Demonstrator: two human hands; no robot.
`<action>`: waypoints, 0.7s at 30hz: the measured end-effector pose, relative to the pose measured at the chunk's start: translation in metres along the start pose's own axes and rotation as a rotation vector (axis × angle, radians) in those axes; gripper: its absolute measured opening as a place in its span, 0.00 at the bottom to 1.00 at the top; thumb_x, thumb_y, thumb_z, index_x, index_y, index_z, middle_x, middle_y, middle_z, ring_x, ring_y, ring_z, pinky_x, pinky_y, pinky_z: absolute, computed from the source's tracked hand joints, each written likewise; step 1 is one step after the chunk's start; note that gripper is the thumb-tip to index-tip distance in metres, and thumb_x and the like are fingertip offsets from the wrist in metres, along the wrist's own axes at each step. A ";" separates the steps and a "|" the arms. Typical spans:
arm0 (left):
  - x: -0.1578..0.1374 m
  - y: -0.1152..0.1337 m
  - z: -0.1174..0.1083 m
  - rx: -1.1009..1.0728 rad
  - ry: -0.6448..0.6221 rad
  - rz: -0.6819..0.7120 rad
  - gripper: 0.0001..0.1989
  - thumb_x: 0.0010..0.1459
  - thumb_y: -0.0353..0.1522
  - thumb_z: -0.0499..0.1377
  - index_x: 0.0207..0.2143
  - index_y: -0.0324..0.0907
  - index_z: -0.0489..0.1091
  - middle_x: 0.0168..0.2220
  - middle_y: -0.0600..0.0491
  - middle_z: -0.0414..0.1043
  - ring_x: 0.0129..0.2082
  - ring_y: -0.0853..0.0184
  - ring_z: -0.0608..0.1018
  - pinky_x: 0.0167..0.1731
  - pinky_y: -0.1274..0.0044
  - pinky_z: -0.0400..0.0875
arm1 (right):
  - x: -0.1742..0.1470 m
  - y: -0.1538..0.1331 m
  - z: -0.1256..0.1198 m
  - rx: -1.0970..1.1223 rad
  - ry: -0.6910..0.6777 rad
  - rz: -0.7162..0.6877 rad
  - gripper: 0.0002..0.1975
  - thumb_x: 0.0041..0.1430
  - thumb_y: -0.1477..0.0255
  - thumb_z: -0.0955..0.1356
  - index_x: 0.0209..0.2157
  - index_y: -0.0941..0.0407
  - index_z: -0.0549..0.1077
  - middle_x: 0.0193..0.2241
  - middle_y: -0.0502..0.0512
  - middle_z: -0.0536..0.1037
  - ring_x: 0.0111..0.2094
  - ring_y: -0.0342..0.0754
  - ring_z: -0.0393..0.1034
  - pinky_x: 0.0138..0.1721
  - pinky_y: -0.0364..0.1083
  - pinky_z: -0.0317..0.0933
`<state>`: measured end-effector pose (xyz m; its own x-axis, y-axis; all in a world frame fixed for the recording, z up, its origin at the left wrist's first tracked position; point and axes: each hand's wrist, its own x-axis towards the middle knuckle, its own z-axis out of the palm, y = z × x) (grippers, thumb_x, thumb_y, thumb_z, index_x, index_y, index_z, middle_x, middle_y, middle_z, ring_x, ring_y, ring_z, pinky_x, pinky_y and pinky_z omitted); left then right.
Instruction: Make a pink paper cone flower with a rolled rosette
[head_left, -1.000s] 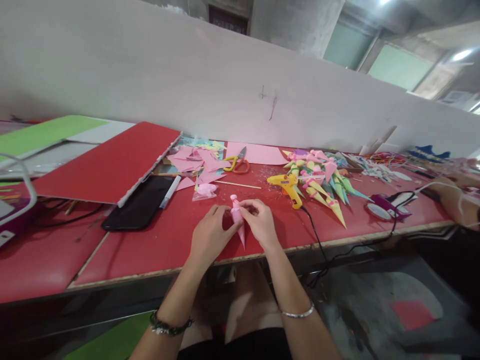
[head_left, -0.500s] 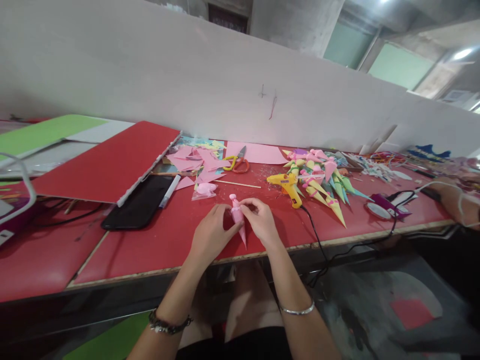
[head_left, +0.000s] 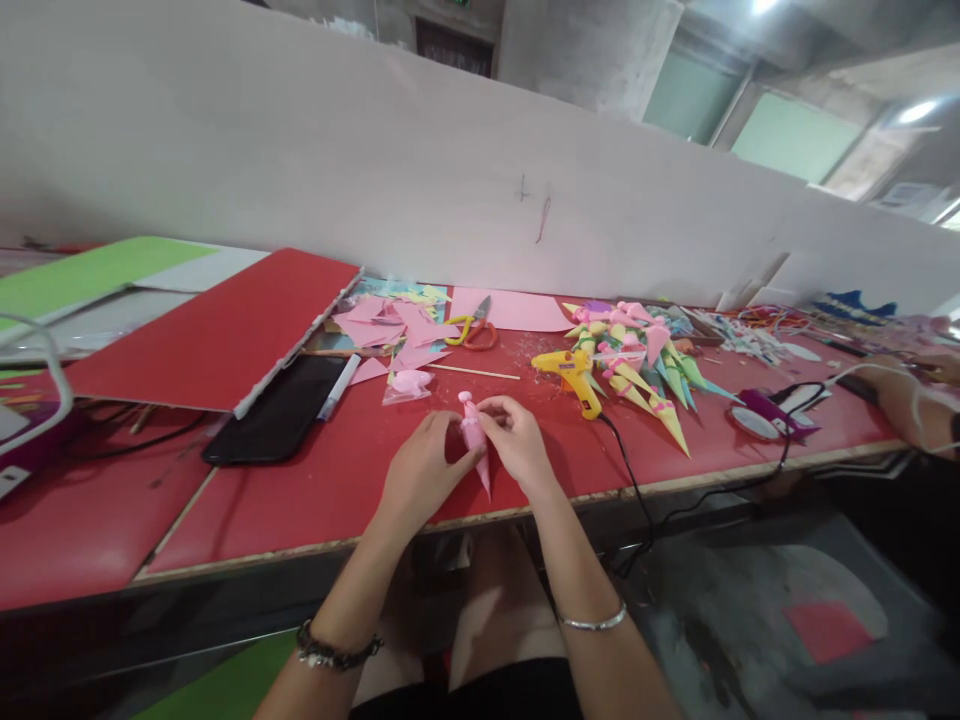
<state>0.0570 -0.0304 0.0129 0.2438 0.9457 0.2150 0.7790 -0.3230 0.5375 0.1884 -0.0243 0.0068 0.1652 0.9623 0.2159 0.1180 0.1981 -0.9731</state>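
Both hands are on a small pink paper cone (head_left: 482, 470) with a round pink blob at its top, its tip pointing toward me. My left hand (head_left: 429, 465) grips the cone from the left, thumb across its body. From the right, the thumb and fingers of my right hand (head_left: 516, 440) close on its upper part, partly hiding it. Beyond the hands lies a thin wooden stick (head_left: 476, 372). A small plastic bag of pink clay-like material (head_left: 410, 384) rests to the left of the stick. The yellow glue gun (head_left: 574, 378) lies right of my hands.
Decorated cones (head_left: 667, 415) are heaped behind the glue gun. Scissors (head_left: 478, 330), pink paper scraps (head_left: 375, 325), a marker (head_left: 339, 387), a black phone (head_left: 281, 420) and a red board (head_left: 225, 325) lie farther left. A co-worker's hand (head_left: 904, 395) is at the far right. A black cord (head_left: 630, 470) crosses the table edge.
The hands stay around the pink cone, with only slight finger movement. The view has shifted a little; the objects on the table stay where they were.
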 end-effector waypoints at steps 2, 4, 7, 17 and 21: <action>0.000 0.000 0.000 -0.008 0.001 0.009 0.15 0.52 0.42 0.53 0.38 0.42 0.63 0.36 0.50 0.69 0.34 0.62 0.73 0.29 0.75 0.65 | 0.001 0.002 0.000 -0.017 -0.002 -0.009 0.06 0.48 0.70 0.66 0.29 0.57 0.71 0.27 0.51 0.74 0.29 0.44 0.68 0.32 0.42 0.62; 0.000 -0.001 0.000 -0.011 0.001 0.010 0.16 0.51 0.42 0.53 0.38 0.42 0.63 0.36 0.50 0.69 0.33 0.62 0.73 0.29 0.74 0.65 | 0.001 0.004 0.000 -0.020 0.000 -0.007 0.06 0.48 0.69 0.66 0.29 0.56 0.71 0.27 0.51 0.74 0.29 0.44 0.68 0.32 0.42 0.62; 0.000 0.000 0.000 -0.018 0.004 -0.004 0.16 0.52 0.42 0.53 0.39 0.42 0.63 0.37 0.49 0.69 0.34 0.62 0.73 0.30 0.73 0.66 | 0.002 0.006 0.000 -0.019 -0.002 -0.002 0.07 0.49 0.69 0.64 0.29 0.56 0.72 0.29 0.52 0.75 0.30 0.45 0.69 0.34 0.43 0.62; 0.001 -0.002 -0.001 -0.088 0.061 0.001 0.16 0.51 0.39 0.54 0.41 0.42 0.63 0.41 0.49 0.65 0.40 0.62 0.71 0.38 0.71 0.67 | 0.002 0.009 0.001 -0.063 0.045 -0.016 0.07 0.49 0.72 0.63 0.30 0.56 0.71 0.30 0.52 0.75 0.30 0.46 0.68 0.35 0.44 0.62; 0.000 -0.001 -0.004 -0.288 0.225 0.006 0.19 0.51 0.40 0.54 0.45 0.42 0.60 0.41 0.50 0.63 0.36 0.65 0.69 0.38 0.73 0.66 | -0.001 0.001 0.000 -0.003 0.131 -0.033 0.07 0.51 0.71 0.62 0.30 0.56 0.70 0.31 0.53 0.74 0.32 0.46 0.68 0.35 0.44 0.62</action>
<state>0.0534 -0.0305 0.0158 0.0893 0.9223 0.3759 0.5754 -0.3559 0.7364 0.1881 -0.0256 0.0058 0.2880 0.9225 0.2571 0.1285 0.2289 -0.9649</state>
